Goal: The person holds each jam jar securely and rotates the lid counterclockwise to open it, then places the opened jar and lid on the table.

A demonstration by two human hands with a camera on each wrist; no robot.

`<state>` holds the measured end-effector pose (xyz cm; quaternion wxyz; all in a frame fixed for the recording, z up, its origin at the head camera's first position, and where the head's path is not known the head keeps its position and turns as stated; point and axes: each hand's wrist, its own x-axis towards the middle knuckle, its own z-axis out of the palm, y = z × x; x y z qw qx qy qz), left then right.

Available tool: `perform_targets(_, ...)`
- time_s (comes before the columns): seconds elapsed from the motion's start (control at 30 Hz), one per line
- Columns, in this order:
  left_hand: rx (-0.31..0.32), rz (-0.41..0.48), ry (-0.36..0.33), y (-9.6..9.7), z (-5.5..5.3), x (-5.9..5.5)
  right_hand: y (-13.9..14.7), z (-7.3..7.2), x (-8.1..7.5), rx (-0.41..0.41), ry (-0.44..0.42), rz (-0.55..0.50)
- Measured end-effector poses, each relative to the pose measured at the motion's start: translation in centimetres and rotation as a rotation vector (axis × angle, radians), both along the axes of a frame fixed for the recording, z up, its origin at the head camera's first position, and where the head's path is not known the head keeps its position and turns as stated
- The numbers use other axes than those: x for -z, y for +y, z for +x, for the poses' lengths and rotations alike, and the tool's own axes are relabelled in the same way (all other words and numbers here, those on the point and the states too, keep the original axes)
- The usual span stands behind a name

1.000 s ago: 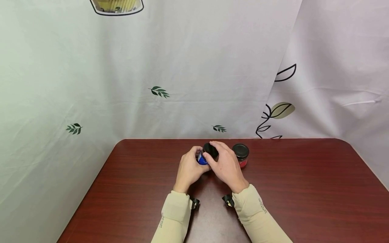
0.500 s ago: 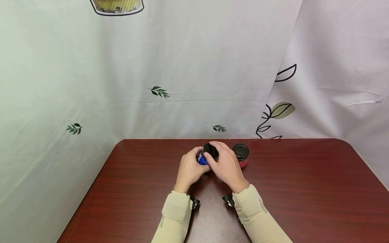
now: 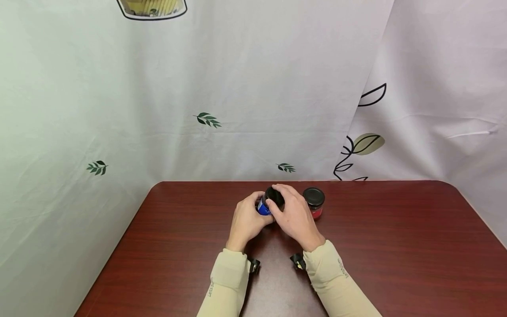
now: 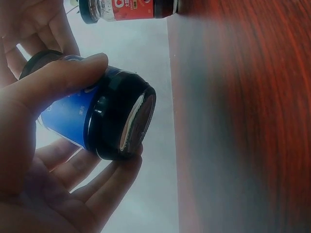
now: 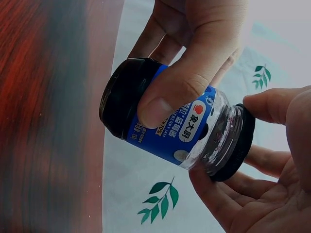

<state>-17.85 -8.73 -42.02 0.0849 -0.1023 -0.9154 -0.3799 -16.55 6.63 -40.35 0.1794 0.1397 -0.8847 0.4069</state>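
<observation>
A glass jar of blueberry jam (image 3: 264,208) with a blue label is held tilted in both hands, its dark base clear of the table in the left wrist view. My left hand (image 3: 246,221) grips the jar body, thumb across the blue label (image 4: 68,119) and fingers beneath. My right hand (image 3: 295,216) holds the black lid (image 5: 238,145) between thumb and fingers. Clear glass shows between label and lid in the right wrist view. Close to the right hand stands a second jar (image 3: 314,197), upright, with a black lid and red label (image 4: 133,8).
The dark red wooden table (image 3: 396,246) extends to both sides of the arms. Behind it hangs a pale cloth (image 3: 253,88) printed with leaves. A black strap (image 3: 254,265) is on the left wrist and another strap (image 3: 298,261) on the right.
</observation>
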Motion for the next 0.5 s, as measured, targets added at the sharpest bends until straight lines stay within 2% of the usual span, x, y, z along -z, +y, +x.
perform_targets(0.5, -0.005, -0.005, -0.018, -0.03, -0.14, 0.15, 0.05, -0.02, 0.07, -0.012, -0.014, 0.007)
